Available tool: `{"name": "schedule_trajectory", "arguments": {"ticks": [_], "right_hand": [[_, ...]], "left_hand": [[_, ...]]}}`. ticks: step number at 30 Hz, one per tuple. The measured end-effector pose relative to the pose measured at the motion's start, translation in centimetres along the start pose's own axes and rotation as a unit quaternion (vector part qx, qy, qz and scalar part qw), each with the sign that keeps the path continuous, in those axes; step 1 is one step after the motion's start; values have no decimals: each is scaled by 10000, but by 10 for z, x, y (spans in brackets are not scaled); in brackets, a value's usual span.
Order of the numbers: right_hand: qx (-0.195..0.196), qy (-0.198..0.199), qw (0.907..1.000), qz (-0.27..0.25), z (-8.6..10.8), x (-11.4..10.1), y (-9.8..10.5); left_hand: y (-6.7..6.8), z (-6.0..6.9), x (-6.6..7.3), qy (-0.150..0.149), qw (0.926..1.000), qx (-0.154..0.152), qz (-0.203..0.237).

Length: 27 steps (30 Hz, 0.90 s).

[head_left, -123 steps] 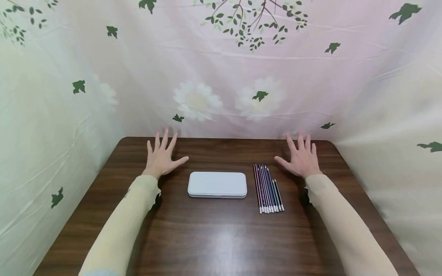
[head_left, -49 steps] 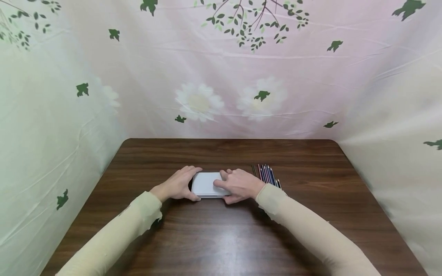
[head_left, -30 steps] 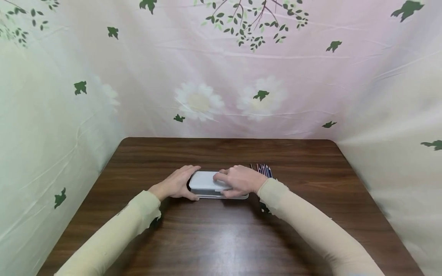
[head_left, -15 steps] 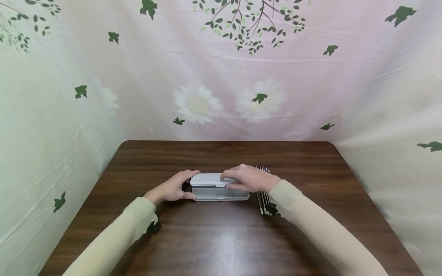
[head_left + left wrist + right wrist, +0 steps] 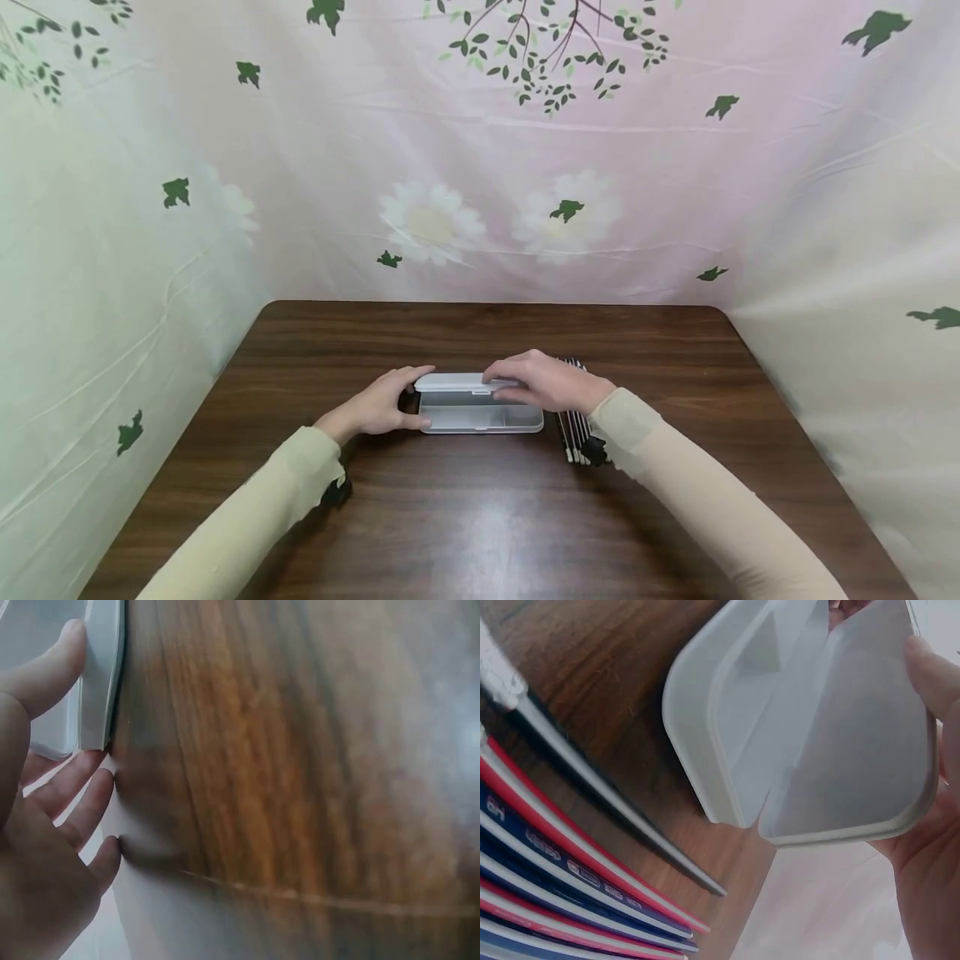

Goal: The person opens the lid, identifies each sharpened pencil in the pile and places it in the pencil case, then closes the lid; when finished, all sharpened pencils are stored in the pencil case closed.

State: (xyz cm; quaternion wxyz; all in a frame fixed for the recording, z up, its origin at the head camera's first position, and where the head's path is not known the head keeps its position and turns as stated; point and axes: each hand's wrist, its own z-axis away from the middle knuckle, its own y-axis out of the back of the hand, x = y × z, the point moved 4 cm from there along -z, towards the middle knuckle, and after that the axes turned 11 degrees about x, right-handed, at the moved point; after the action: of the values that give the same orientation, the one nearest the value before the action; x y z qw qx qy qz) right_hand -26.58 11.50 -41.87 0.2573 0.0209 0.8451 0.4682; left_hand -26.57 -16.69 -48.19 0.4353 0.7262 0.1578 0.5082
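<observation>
A white pencil case (image 5: 480,430) lies on the wooden table with its lid (image 5: 450,382) raised. Inside are bare compartments split by a divider. My left hand (image 5: 372,407) holds the case's left end, thumb at the front corner and fingers toward the back; in the left wrist view the thumb overlaps the case wall (image 5: 97,697). With my right hand (image 5: 551,383) I pinch the lid near its right part. The right wrist view shows the thumb on the lid's inner side (image 5: 855,757) and fingers behind it.
Several striped pencils (image 5: 573,437) lie side by side right of the case, partly hidden under my right hand and wrist. The brown table (image 5: 480,517) meets a printed cloth backdrop (image 5: 480,167) behind and at both sides.
Both hands came in from the far table edge to the case. My right hand lifted the front of the lid up and back, exposing the compartments; my left hand stayed at the left end.
</observation>
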Motion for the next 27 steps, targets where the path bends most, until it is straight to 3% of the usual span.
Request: {"name": "schedule_trajectory", "arguments": {"ticks": [3,8,15,19,27], "right_hand": [[219,-38,9997,-33,-1,3,7],[793,-193,9965,198,3,12,22],[1353,-539,9870,673,18,33,31],[1421,-769,9843,704,25,45,30],[1141,-1775,9744,780,37,62,20]], "left_hand": [[0,0,0,113,9997,163,167],[1,0,-2,48,9976,458,518],[-2,0,-7,154,9963,505,675],[-2,0,-7,238,9957,509,731],[-2,-1,-7,388,9948,569,754]]}}
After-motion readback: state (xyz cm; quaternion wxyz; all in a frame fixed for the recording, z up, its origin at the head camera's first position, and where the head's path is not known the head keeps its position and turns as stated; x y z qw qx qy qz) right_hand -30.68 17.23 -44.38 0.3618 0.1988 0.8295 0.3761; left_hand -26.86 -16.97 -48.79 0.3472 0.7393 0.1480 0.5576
